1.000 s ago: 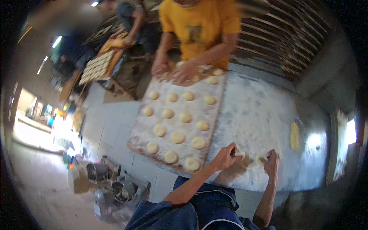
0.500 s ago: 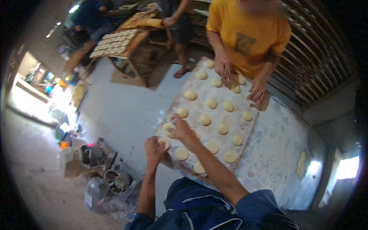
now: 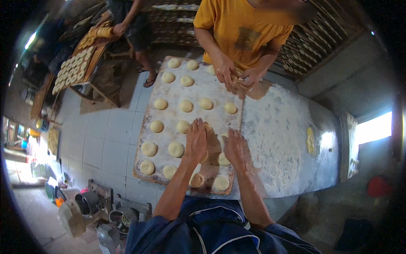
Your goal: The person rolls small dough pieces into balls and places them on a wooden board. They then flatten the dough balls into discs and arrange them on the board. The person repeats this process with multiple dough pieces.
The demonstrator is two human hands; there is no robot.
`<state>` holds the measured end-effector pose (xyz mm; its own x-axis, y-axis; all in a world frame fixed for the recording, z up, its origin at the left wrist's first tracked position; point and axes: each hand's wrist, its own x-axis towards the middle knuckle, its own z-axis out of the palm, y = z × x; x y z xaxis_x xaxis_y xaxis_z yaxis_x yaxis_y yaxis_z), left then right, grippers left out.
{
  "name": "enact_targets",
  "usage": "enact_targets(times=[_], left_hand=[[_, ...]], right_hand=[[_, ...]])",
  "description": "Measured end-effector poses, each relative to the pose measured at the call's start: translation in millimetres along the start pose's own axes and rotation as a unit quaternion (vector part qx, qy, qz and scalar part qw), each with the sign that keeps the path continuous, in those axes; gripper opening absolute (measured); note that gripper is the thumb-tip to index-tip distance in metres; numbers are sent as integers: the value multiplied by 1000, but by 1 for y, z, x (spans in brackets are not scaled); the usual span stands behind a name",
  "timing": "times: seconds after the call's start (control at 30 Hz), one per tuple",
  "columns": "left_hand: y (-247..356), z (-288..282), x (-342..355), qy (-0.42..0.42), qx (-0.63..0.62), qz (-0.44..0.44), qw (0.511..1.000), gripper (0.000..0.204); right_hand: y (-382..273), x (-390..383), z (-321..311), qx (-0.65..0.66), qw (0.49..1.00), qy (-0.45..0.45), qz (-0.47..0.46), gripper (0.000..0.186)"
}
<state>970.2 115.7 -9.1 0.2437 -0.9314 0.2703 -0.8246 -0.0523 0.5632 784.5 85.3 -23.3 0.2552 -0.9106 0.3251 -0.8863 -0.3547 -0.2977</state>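
Pale round dough pieces (image 3: pixel 176 149) are lying in rows on the floured wooden board (image 3: pixel 149 175), where we are now pressing our flattened left hand (image 3: pixel 196 141) and right hand (image 3: pixel 236 148), having swung over from the floured metal table (image 3: pixel 287 139).

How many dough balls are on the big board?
18 dough rounds show on the floured board: five at the far end, four mid-row, nine nearer. The left hand and right hand may hide more.
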Motion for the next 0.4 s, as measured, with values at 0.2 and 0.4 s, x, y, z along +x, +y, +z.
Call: enact_targets(times=[0.2,0.4], left_hand=[[1,36,28,-128,78,35,988,28],[84,22,8,-125,-146,-55,980,41]], right_hand=[[18,1,6,156,984,-78,38,39],[116,-52,-67,335,910,-150,191,32]])
